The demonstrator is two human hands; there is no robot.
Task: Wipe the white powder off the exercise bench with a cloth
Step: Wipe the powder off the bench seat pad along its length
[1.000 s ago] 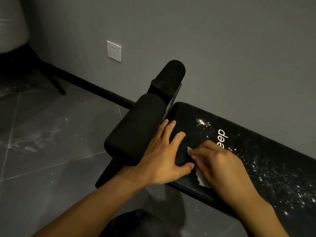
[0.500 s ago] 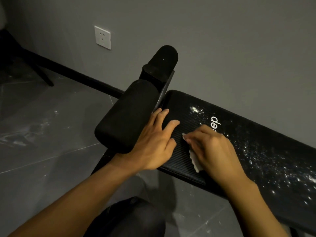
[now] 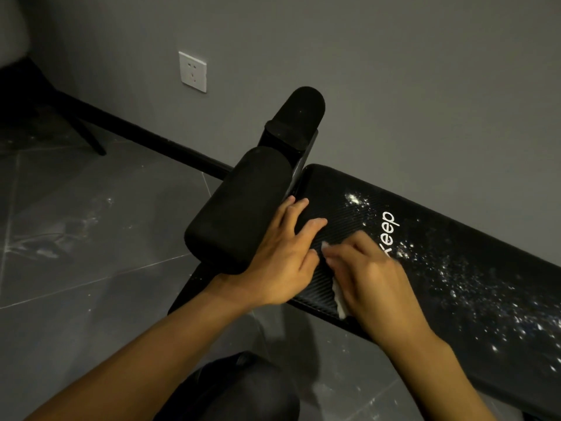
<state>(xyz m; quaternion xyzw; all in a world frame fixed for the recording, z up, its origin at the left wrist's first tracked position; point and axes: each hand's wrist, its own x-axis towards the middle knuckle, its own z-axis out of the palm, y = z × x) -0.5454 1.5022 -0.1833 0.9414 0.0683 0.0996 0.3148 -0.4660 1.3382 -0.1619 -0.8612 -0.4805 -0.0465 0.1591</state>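
The black padded exercise bench (image 3: 455, 238) runs from the centre to the right edge, with a white "Keep" logo on it. White powder (image 3: 473, 287) is scattered over its right part, and a small patch (image 3: 353, 199) lies near the logo. My right hand (image 3: 373, 278) lies flat on a white cloth (image 3: 340, 299) and presses it onto the pad near the front edge. Only the cloth's edges show from under the hand. My left hand (image 3: 282, 262) rests flat on the bench's left end, fingers spread, just left of the cloth.
Two black foam rollers (image 3: 236, 214) (image 3: 300, 113) stick up at the bench's left end, touching my left hand. A grey wall with a white socket (image 3: 192, 71) is close behind. Grey floor tiles lie to the left, with a dark chair leg (image 3: 88, 138). My dark-clad knee (image 3: 236, 390) is below.
My right hand with the cloth has slid slightly toward the near edge, uncovering more of the logo. My left hand stays on the bench end. The view has shifted a little.
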